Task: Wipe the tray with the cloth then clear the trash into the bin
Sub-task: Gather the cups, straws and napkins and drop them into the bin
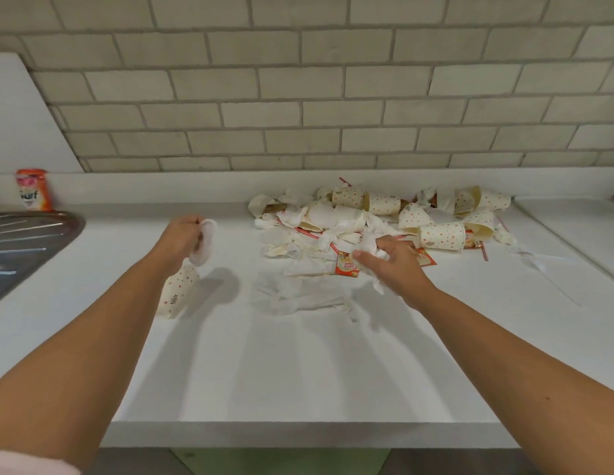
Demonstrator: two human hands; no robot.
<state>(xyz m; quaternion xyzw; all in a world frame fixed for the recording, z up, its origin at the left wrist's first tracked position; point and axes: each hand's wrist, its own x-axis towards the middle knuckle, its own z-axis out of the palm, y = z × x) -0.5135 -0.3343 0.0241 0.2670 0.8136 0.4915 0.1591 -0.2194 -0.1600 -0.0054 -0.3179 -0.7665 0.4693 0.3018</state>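
The left hand (183, 234) pinches a lid (206, 245) and cup (177, 293) together and the right hand (391, 260) grips a napkin (370, 250), so the cup may slip onto the table (298, 371).

Location type: kitchen, most likely a shared pantry or tea point. Identifying features: a white counter (298, 371) runs along a wall of brick-pattern tiles (298, 108). At far left, the ribbed steel drainboard (24, 241) of a sink is set into the counter. A detergent pouch (33, 190) stands against the wall behind it. A green cabinet front (281, 461) shows below the counter edge. Drink-service waste lies on the counter: dotted paper cups (442, 236), lids (321, 214), napkins (336, 231), a creamer sachet (348, 265) and a plastic fork (528, 257).
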